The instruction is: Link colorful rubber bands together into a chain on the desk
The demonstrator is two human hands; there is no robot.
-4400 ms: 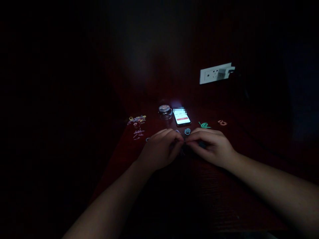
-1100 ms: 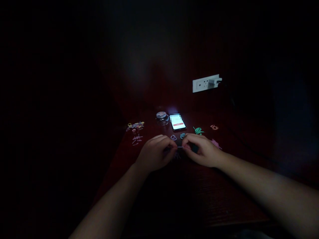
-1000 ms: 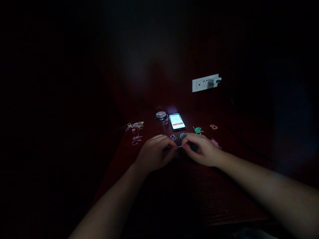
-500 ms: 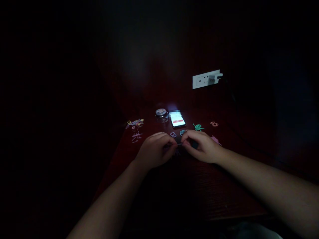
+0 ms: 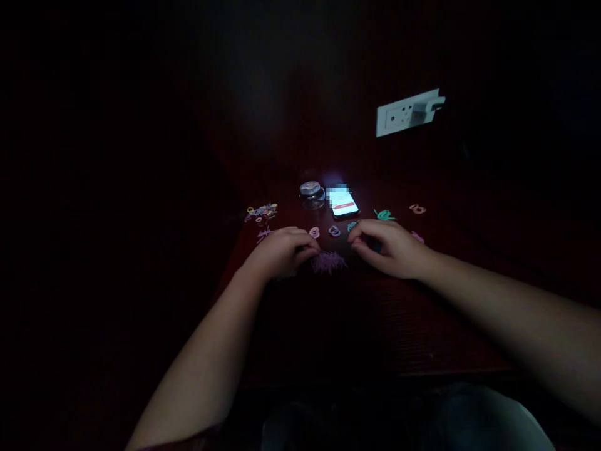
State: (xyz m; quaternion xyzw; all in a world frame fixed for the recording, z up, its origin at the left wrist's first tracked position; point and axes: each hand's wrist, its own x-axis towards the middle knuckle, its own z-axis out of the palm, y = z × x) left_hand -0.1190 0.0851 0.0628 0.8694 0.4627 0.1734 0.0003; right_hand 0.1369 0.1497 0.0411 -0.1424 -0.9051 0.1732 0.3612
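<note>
My left hand (image 5: 286, 252) has its thumb and fingers closed together at the left edge of a loose pile of purple elastic bands (image 5: 330, 262). Whatever its fingertips hold, if anything, is hidden. To the right of that pile, my right hand (image 5: 387, 247) is in a pinch, fingertips beside the small blue bands (image 5: 352, 227); I cannot make out anything in it. Between and just beyond the hands lie small groups of pink bands (image 5: 314, 232) and violet bands (image 5: 333, 231).
Behind the bands stand a small lidded jar (image 5: 312, 195) and a lit phone (image 5: 344, 202). Mixed bands (image 5: 263, 212) lie far left, green (image 5: 384, 215) and orange bands (image 5: 417, 209) to the right. A wall socket (image 5: 407, 114) with a plug is above the dark red table (image 5: 404, 332).
My hands have moved apart; a thin band was stretched between their fingertips before and no longer shows. The purple pile and pink bands have come into sight. The view has tilted down.
</note>
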